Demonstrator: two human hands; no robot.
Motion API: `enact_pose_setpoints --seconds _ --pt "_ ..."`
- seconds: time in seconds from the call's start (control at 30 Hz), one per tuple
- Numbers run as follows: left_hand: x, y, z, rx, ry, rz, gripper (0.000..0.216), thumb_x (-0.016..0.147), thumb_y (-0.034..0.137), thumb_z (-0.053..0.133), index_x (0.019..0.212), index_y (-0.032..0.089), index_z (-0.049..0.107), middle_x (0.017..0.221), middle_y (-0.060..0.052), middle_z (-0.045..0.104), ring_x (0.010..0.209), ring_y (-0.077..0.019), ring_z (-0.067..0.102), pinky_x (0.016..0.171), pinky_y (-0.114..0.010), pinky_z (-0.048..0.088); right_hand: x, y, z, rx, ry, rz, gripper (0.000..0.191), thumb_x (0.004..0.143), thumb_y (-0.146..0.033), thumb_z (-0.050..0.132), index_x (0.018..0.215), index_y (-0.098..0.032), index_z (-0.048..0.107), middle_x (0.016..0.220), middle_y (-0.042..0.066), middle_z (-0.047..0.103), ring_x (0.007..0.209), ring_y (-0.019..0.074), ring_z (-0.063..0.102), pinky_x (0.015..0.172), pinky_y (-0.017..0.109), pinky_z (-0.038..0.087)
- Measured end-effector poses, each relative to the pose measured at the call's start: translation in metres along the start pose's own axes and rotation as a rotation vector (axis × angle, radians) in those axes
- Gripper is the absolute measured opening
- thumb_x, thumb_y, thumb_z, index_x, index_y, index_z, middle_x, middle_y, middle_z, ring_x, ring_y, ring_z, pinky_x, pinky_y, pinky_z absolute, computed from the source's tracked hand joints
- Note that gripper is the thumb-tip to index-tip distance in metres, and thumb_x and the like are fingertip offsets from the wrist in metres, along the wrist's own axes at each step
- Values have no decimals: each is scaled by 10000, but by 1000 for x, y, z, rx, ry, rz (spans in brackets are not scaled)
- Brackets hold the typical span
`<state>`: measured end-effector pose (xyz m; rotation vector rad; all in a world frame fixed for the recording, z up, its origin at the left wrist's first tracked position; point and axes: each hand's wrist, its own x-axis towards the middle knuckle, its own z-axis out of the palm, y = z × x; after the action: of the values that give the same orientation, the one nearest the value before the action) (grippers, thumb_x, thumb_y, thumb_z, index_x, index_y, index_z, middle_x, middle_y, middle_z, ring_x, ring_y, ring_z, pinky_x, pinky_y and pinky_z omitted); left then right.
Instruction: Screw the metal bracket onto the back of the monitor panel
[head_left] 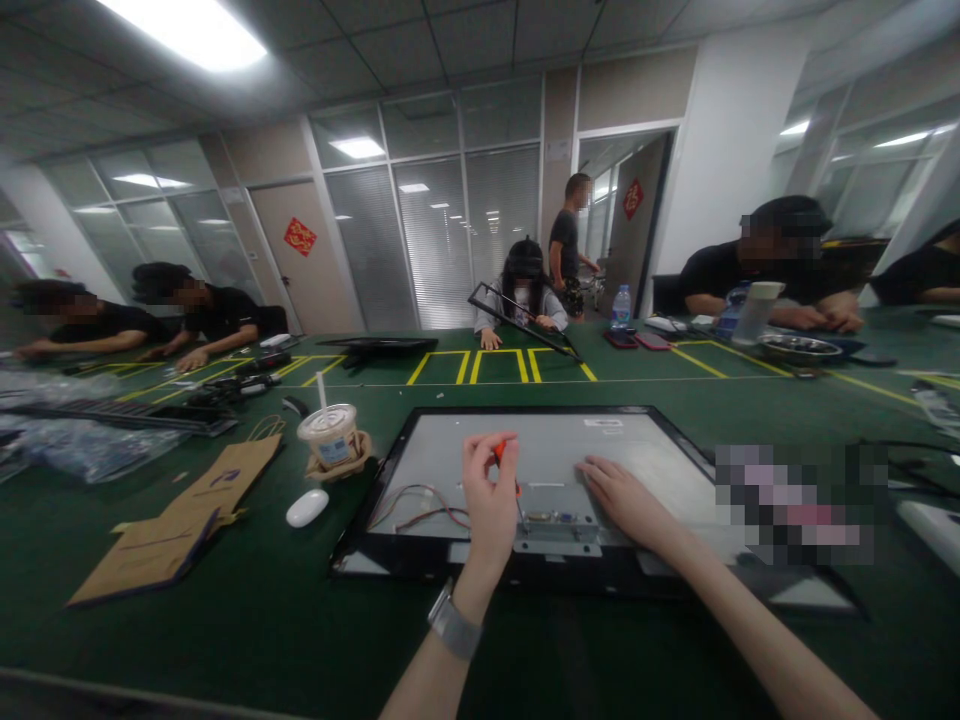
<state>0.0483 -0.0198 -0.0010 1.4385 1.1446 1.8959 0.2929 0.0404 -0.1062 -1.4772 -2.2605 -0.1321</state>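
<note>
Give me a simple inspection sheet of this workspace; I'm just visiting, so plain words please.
Surface: green table, marked with yellow lines.
Job's things: grey-backed panel with a black border, lying flat; metal bracket on its near part; orange-handled tool, tip hard to make out.
Clutter: lidded drink cup with straw, white mouse-like object and brown paper bag, left of the panel.
Grips: left grip, a bare hand, is closed on the tool; right grip, also bare, rests palm down on the panel.
Cables: thin wires on the panel's left part.
Surroundings: seated person opposite with a black frame; standing person near an open door.
</note>
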Motion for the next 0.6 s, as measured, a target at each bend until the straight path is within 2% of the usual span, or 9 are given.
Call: enact_pose_setpoints --seconds 0.13,0.27,0.47,0.6 --pt "0 2 0 -15 -22 -25 281 979 385 527 1048 187 714 970 -65 637 843 -162 616 747 -267 519 0 1 1 -7 1 -2 405 990 -225 392 1302 -183 647 1362 162 641 1240 301 615 1061 513 489" --pt "-1 2 2 -104 -64 -88 327 1003 398 459 1028 174 696 877 -56 646 790 -161 615 703 -263 522 0 1 1 -20 -5 -7 414 988 -219 386 1311 -164 641 1366 174 637 1233 306 619 1057 517 491" --pt "1 2 1 -8 -15 -10 244 907 409 636 917 185 733 1002 -62 603 817 -148 614 690 -240 515 0 1 1 -18 -5 -16 421 999 -234 374 1313 -152 641 1364 186 636 1234 311 619 1050 513 498" --pt "1 4 0 23 -22 -8 260 953 391 567 987 195 735 980 -57 604 805 -144 606 707 -242 512 0 2 1 -12 7 -16 414 996 -232 376 1300 -169 650 1352 180 645 1221 308 628 1045 518 499"
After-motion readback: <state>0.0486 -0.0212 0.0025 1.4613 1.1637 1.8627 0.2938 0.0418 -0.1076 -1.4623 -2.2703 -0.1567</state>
